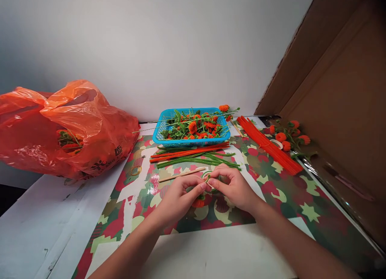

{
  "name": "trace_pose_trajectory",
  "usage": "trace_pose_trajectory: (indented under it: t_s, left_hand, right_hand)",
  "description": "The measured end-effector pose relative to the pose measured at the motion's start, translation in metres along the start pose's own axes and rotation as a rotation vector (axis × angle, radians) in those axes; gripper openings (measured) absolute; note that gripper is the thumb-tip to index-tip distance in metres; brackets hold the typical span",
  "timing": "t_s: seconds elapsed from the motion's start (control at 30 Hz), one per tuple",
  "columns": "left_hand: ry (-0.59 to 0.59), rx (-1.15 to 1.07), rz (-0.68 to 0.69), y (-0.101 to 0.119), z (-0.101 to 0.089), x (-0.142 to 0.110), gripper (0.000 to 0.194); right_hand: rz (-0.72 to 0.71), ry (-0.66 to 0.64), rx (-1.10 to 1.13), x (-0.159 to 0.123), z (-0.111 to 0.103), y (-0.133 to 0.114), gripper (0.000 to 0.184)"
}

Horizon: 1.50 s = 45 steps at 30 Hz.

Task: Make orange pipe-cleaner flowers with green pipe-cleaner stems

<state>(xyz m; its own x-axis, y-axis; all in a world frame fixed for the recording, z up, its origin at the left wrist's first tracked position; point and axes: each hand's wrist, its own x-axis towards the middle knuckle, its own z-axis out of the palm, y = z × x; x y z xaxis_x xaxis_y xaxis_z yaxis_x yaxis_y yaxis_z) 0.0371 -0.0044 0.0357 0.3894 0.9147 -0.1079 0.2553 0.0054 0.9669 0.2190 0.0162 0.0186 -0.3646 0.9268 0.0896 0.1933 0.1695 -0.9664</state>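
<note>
My left hand (181, 196) and my right hand (230, 186) meet over the patterned sheet (271, 182), fingers pinched together on a green pipe cleaner (207, 177) bent into a loop. An orange pompom flower head (198, 202) shows just under my left fingers. Beyond the hands lie a wooden stick (181, 174) and a bunch of green pipe cleaners (196, 160) beside some orange ones (189, 151).
A blue basket (164, 139) of finished orange flowers stands at the back. A bundle of orange pipe cleaners (268, 144) and several finished flowers (288, 138) lie at right by a cardboard wall (337, 89). An orange plastic bag (60, 126) sits at left.
</note>
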Motion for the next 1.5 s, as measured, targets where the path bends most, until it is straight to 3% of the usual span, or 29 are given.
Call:
trace_pose_trajectory:
  t_s: [0.1,0.17,0.23,0.37,0.5,0.63,0.83,0.9,0.97,1.1,1.17,1.37,1.5]
  left_hand:
    - [-0.208,-0.127,-0.099,0.000,-0.008,-0.001,0.037]
    - [-0.266,-0.120,-0.098,0.002,-0.010,-0.002,0.038]
    - [-0.163,0.004,-0.034,0.004,-0.008,-0.003,0.034]
    - [0.198,0.288,0.128,0.004,0.003,-0.002,0.018]
    - [0.320,0.436,0.118,0.000,0.009,-0.002,0.018]
    - [0.185,0.380,0.042,0.001,0.003,-0.003,0.027]
    - [-0.283,-0.132,-0.083,0.000,-0.013,-0.002,0.035]
    - [-0.346,-0.229,-0.124,0.001,-0.013,-0.001,0.037]
    - [-0.256,-0.196,-0.152,0.002,-0.010,-0.001,0.036]
    - [0.124,0.089,-0.089,0.005,0.000,-0.003,0.025]
    - [0.197,0.227,-0.029,0.005,0.002,-0.003,0.021]
    - [0.155,0.389,0.019,0.005,0.000,-0.003,0.027]
    - [-0.048,0.228,-0.063,0.005,-0.007,-0.005,0.033]
  right_hand:
    - [-0.017,-0.054,0.023,0.001,-0.004,-0.001,0.009]
    - [-0.017,-0.068,0.043,0.001,-0.005,-0.001,0.009]
    - [-0.015,-0.048,0.032,0.000,-0.004,-0.001,0.012]
    - [0.020,0.033,-0.010,-0.001,0.002,0.000,0.012]
    - [0.060,0.041,-0.058,-0.002,0.005,0.000,0.013]
    - [0.002,0.015,-0.101,-0.001,0.001,-0.003,0.011]
    - [-0.048,-0.124,-0.027,0.000,-0.004,-0.006,0.008]
    - [-0.027,-0.151,0.020,0.000,-0.004,-0.005,0.009]
    - [-0.004,-0.121,0.035,0.000,-0.004,-0.004,0.012]
    - [0.040,-0.009,-0.006,0.000,-0.001,-0.001,0.015]
    - [0.075,0.018,-0.032,0.000,0.000,0.000,0.016]
    - [0.042,0.003,-0.073,-0.001,-0.001,0.002,0.011]
    - [0.002,-0.047,-0.100,0.000,-0.002,-0.002,0.010]
